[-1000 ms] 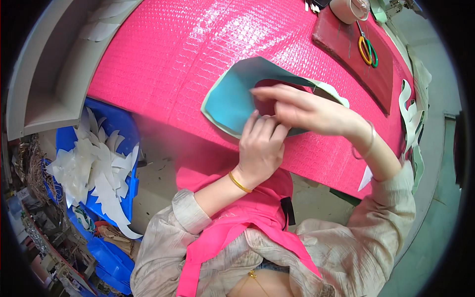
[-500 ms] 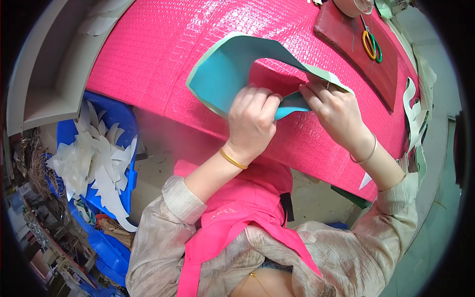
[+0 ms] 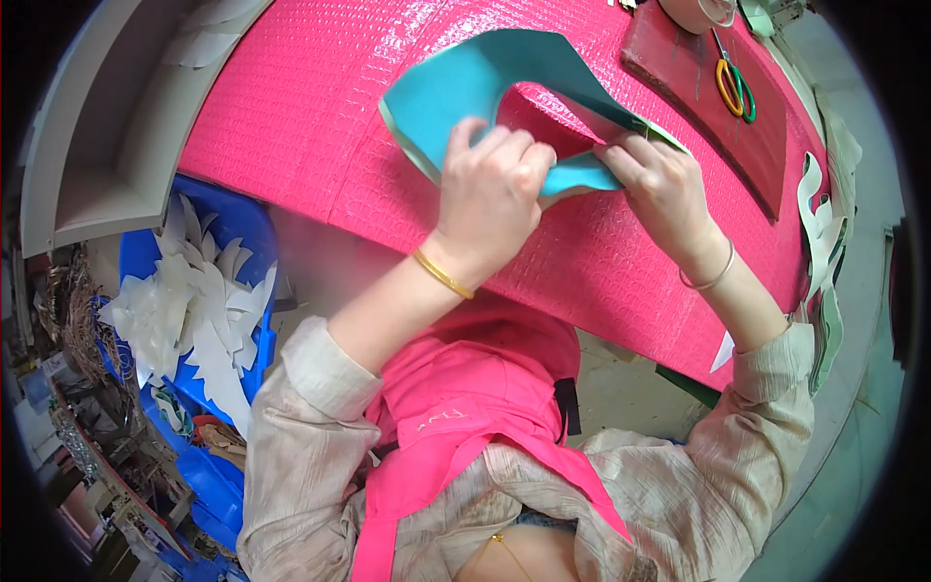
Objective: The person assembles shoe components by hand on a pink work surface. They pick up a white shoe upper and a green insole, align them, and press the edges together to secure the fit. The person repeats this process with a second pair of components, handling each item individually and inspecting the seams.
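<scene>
A curved teal sheet (image 3: 529, 58) with a pale green border is held above the near part of the pink-covered table (image 3: 330, 107). It bends round a gap through which pink shows. My left hand (image 3: 493, 184) is closed on its near edge, with the index finger raised and a little blurred. My right hand (image 3: 664, 189) pinches the sheet's right end, fingers curled over it. A narrow teal strip of the sheet spans between both hands. The fingertips are partly hidden behind the knuckles.
A dark red board (image 3: 703, 107) lies at the far right, with yellow-and-green-handled scissors (image 3: 737, 87) and a white bowl (image 3: 693, 12) on it. Pale strips (image 3: 819, 233) hang at the right edge. Left stand a grey box (image 3: 116, 145) and a blue bin (image 3: 254, 218) of pale scraps.
Both hands have shifted slightly away from me with the sheet. My left index finger has lifted, and the sheet's far edge has risen and tilted.
</scene>
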The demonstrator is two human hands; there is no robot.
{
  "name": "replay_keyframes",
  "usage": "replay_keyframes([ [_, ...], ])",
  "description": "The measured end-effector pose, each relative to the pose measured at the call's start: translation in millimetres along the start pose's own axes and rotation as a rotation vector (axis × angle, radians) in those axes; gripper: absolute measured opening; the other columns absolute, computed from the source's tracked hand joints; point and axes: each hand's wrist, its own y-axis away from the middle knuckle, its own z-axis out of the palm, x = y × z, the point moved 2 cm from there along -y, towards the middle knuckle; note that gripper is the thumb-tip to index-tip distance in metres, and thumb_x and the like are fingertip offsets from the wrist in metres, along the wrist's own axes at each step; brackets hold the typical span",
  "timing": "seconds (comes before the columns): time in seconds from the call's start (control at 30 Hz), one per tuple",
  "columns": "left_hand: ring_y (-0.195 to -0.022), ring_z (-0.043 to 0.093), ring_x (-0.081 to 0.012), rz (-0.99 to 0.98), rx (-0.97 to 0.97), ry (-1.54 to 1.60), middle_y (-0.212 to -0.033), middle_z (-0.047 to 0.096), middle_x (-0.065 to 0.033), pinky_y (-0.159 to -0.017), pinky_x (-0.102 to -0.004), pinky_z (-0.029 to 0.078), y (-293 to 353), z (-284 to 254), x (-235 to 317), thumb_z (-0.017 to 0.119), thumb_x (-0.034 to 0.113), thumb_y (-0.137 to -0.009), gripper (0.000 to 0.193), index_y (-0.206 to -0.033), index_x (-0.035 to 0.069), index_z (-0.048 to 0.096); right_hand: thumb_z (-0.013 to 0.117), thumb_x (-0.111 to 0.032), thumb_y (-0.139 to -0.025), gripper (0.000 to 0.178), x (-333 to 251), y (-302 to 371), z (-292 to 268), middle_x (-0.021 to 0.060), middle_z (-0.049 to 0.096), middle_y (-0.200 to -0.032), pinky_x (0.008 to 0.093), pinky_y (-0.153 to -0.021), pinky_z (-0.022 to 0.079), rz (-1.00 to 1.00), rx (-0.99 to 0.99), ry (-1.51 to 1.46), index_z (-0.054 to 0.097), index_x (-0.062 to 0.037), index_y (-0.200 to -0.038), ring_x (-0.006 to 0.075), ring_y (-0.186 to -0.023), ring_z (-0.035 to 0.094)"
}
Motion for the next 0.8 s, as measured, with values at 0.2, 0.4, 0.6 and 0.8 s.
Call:
replay_keyframes([
  [0.2, -0.071, 0.056, -0.0108, 0.596, 0.255, -0.525, -0.069, 0.054, 0.0009, -0.081, -0.0348, 0.033, -66.5, -29.7, -15.5, 0.054, 0.014, -0.071, 0.001, -0.071, 0.014, 0.055, 0.058, -0.007, -0.068, 0.014, 29.9, -37.4, -6.2, 0.0028, 0.057, -0.076, 0.0312, -0.055, 0.047, 0.024, 0.531, 0.119, 0.061, -0.0105, -0.081, 0.0194, -0.065, 0.057],
  [0.4, -0.075, 0.050, -0.0152, 0.779, -0.036, -0.548, -0.071, 0.047, -0.0015, -0.091, -0.0376, 0.036, 20.8, 19.8, -34.5, 0.053, 0.014, -0.067, 0.006, -0.071, 0.010, 0.055, 0.057, -0.006, -0.064, 0.013, -32.2, 15.0, 49.3, 0.0055, 0.059, -0.080, 0.0313, -0.062, 0.048, 0.048, 0.245, -0.015, 0.063, -0.0078, -0.076, 0.0208, -0.075, 0.059],
  [0.6, -0.081, 0.051, -0.0235, 0.192, -0.007, -0.281, -0.074, 0.051, -0.0073, -0.080, -0.0367, 0.042, 40.2, 24.8, -25.6, 0.058, 0.014, -0.068, 0.012, -0.076, 0.005, 0.056, 0.054, -0.001, -0.063, 0.019, -23.0, -7.3, 53.9, 0.0146, 0.058, -0.066, 0.0396, -0.057, 0.048, 0.201, -0.236, -0.256, 0.065, -0.0094, -0.076, 0.0312, -0.064, 0.059],
  [0.8, -0.072, 0.053, -0.0266, -0.093, -0.073, -0.035, -0.068, 0.057, -0.0113, -0.071, -0.0377, 0.043, 23.8, 28.9, -32.7, 0.068, 0.012, -0.064, 0.013, -0.063, 0.003, 0.060, 0.071, -0.019, -0.065, 0.021, 9.1, -52.9, 51.9, 0.0159, 0.061, -0.068, 0.0374, -0.058, 0.048, 0.159, -0.696, -0.457, 0.066, -0.0040, -0.078, 0.0288, -0.066, 0.061],
])
